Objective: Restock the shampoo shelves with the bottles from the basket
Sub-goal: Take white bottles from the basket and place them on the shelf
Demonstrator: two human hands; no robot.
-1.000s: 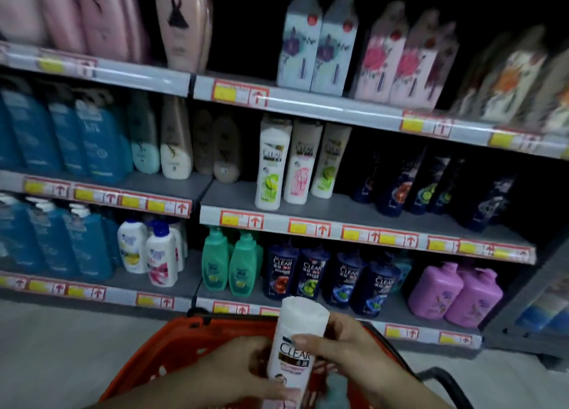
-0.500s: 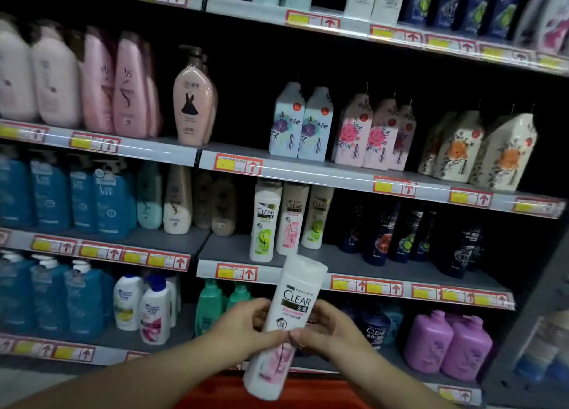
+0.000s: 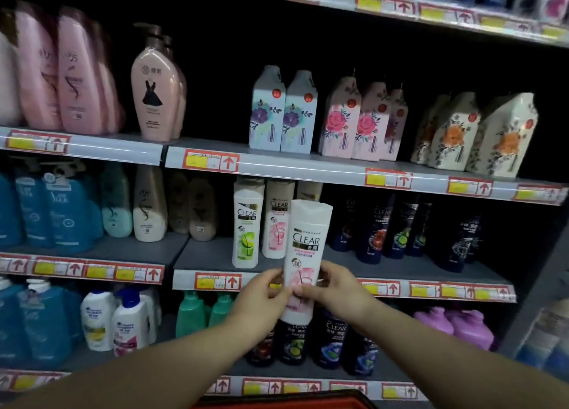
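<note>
I hold a white CLEAR shampoo bottle with a pink flower label (image 3: 303, 254) upright in front of the middle shelf (image 3: 212, 254). My left hand (image 3: 261, 296) pinches its lower left side and my right hand (image 3: 335, 288) grips its lower right side. Just behind it on that shelf stand a white CLEAR bottle with a green label (image 3: 248, 223) and a matching pink-label one (image 3: 275, 220). The orange basket (image 3: 286, 401) shows only as a rim at the bottom edge.
Dark CLEAR bottles (image 3: 400, 226) fill the shelf to the right. Beige and blue bottles (image 3: 61, 211) stand to the left. Flower-print cartons (image 3: 338, 119) sit on the shelf above, green pump bottles (image 3: 200, 311) and purple jugs (image 3: 458, 325) below.
Both hands have lifted the bottle out of the basket and up to the middle shelf's height, and turned it upright. My view has risen, so the basket has dropped nearly out of sight.
</note>
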